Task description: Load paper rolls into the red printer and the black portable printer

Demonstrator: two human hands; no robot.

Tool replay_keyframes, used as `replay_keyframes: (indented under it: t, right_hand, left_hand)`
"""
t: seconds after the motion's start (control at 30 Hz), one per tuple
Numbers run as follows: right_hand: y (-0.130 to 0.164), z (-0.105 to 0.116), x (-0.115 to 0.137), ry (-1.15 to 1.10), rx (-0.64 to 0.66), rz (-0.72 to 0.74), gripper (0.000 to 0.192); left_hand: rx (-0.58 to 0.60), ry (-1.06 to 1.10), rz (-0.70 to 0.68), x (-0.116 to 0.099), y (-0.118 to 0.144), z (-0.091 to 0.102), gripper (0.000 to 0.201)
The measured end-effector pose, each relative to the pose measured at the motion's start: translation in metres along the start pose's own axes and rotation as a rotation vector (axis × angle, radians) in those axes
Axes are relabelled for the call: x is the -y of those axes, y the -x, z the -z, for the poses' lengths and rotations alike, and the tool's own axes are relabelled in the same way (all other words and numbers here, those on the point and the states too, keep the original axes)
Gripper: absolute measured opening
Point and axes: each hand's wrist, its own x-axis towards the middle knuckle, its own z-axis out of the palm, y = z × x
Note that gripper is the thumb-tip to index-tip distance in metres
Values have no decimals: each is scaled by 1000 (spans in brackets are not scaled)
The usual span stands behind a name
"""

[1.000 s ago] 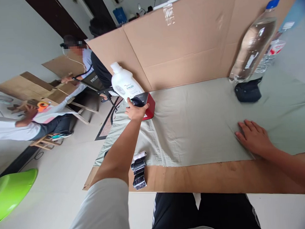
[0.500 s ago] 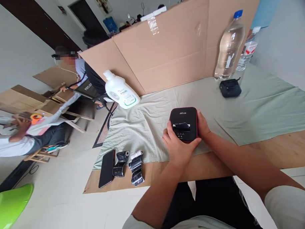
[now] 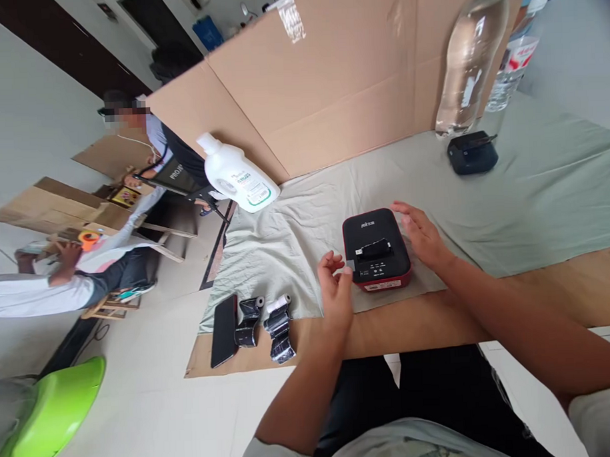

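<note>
my left hand [image 3: 336,286] pinches a small tab at the red-and-black printer [image 3: 376,248] on the bench [image 3: 438,320]; my right hand [image 3: 421,233], fingers spread open, rests beside it.

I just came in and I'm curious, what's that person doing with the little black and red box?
The person sits at a table with a small printer on a green cloth. The left hand pinches something small at its left edge; the right hand rests open beside it. Two paper rolls and a phone lie nearby.
</note>
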Motion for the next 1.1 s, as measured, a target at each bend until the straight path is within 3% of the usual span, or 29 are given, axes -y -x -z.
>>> replay_keyframes:
  t: [0.13, 0.23, 0.33, 0.57, 0.67, 0.73, 0.8, 0.87, 0.93, 1.0, 1.1]
  right_hand:
    - [27, 8, 24, 147, 187, 427, 39]
    - [46, 2, 24, 278, 142, 538, 30]
    - [55, -5, 19, 335, 100, 500, 27]
    - [56, -6, 26, 265, 204, 200, 34]
    - [56, -6, 23, 186, 180, 210, 48]
    - [54, -5, 15, 114, 82, 204, 63]
    - [48, -3, 3, 46, -71, 120, 71]
    - [40, -2, -10, 8, -209, -11, 68]
    - [34, -1, -22, -8, -278, -110, 62]
    - [30, -2, -28, -28, -274, -148, 57]
    - [31, -3, -31, -54, -228, -151, 54]
  left_hand:
    - [188, 219, 266, 0, -36, 12, 55]
    - [264, 257, 342, 0, -45, 10, 58]
    - [256, 278, 346, 0, -47, 5, 70]
    - [246, 198, 428, -2, -54, 2, 94]
    - [275, 160, 442, -4, -54, 4, 92]
    - [278, 92, 440, -8, -53, 6, 85]
    - [203, -49, 358, -18, -51, 8, 72]
    - [90, -238, 148, -31, -50, 7, 52]
    - [84, -419, -92, -45, -53, 0, 29]
    - [264, -590, -239, -56, -60, -13, 19]
    - [577, -879, -290, -61, -77, -42, 23]
